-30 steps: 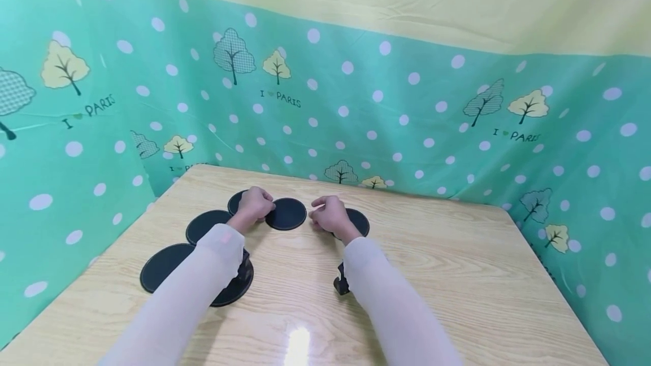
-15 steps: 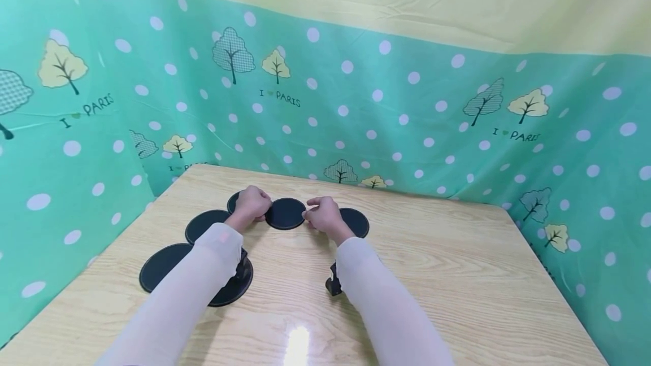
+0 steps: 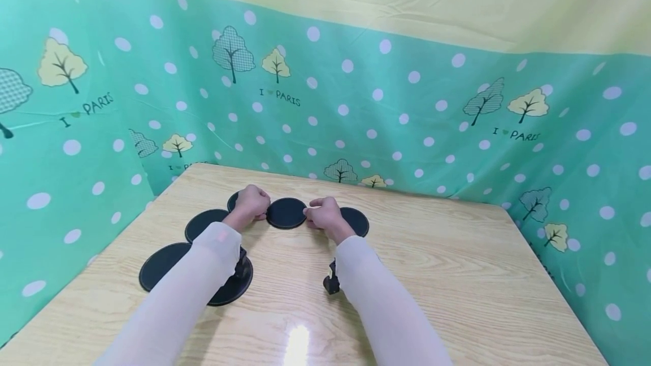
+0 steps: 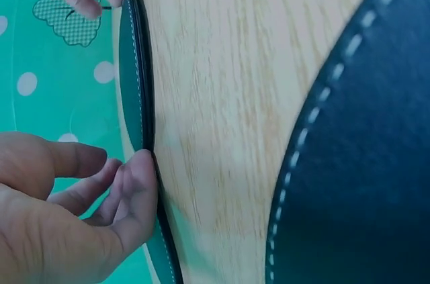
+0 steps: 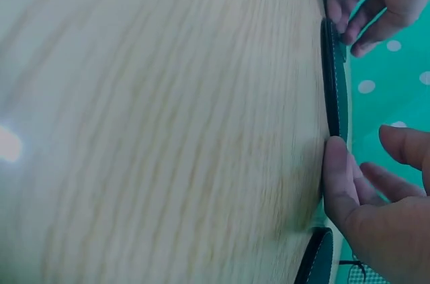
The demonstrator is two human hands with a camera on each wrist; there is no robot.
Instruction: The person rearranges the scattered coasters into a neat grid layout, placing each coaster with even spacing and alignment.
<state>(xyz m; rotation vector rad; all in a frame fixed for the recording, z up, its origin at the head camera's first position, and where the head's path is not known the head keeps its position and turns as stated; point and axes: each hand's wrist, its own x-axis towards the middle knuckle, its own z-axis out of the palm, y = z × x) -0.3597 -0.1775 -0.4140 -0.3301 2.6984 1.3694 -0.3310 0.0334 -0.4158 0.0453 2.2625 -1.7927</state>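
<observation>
Between my two hands a round black mat with a stitched rim, coaster-like, lies flat near the table's back. My left hand touches its left edge with the fingertips. At the opposite edge my right hand rests its fingertips, the other fingers held apart. In the left wrist view the mat appears edge-on, with fingertips at both ends. The right wrist view shows the same mat edge-on. Neither hand is wrapped round it. A second round mat is partly hidden behind my left hand.
Another round mat lies behind my right wrist. More mats, a middle one, a left one and a near one, lie around my left forearm. A green patterned curtain hangs behind the wooden table.
My right hand has moved left to meet the middle mat's right edge. My left hand has shifted slightly left. The middle mat has barely moved.
</observation>
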